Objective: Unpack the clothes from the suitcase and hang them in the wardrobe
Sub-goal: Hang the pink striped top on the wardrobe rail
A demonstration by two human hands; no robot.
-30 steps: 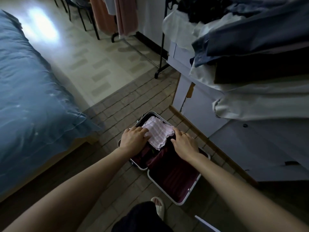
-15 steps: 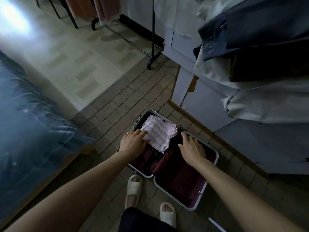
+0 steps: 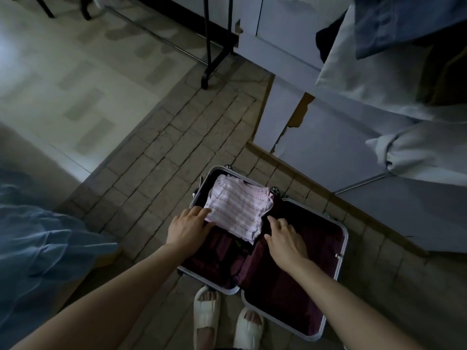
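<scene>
An open suitcase (image 3: 341, 238) with a silver frame and dark red lining lies flat on the brick floor. A folded pink striped garment (image 3: 238, 207) sits in its far left half, on top of darker clothes. My left hand (image 3: 187, 227) rests at the garment's left edge, fingers reaching under its corner. My right hand (image 3: 284, 236) touches the garment's right edge with fingers spread and straight. The wardrobe (image 3: 328, 137), pale grey, stands just beyond the suitcase on the right.
Hanging clothes (image 3: 394, 72), white and blue, crowd the upper right. A black clothes rack foot (image 3: 209, 69) stands on the floor ahead. A blue-covered bed (image 3: 38, 248) fills the left. My feet in white slippers (image 3: 206, 314) are just before the suitcase.
The view has tilted down and nearer, bringing my slippers into sight. Both hands stay at the sides of the pink garment, the right one slid slightly off its edge.
</scene>
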